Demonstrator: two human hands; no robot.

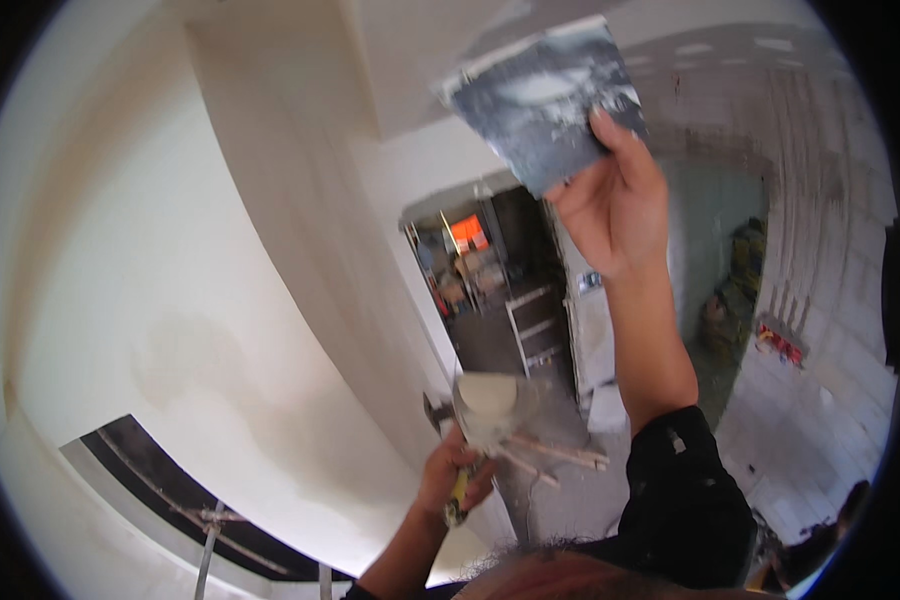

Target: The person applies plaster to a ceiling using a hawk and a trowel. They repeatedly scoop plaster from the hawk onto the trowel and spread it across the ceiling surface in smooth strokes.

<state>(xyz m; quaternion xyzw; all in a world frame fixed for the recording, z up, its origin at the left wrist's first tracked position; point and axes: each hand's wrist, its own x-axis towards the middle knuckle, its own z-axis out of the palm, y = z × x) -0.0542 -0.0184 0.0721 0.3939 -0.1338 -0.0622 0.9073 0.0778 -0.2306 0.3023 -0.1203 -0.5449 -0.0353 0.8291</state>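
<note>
While the flat grey plate is occupying the far middle of the scene, its smeared face is showing patches of white material and its pale far edge is lying close to the wall surface, contact being impossible to confirm. The right hand is gripping the plate at its near right corner, the thumb pressing on the visible face and the other fingers mostly passing behind. From this grip the plate is extending far and to the left, its long axis running obliquely from left to right and rising toward the right. The right hand is thus being the nearer of the two; the left hand, well apart on the near left side, is closing around a yellow-and-black handle. Just beyond that hand, a cream-coloured mass is appearing in a blurred round form, its support remaining unclear. Thin sticks are lying to its right. Farther out, a ladder is standing within the central opening, a smooth white wall is curving along the left, and a block wall is bounding the right.
</note>
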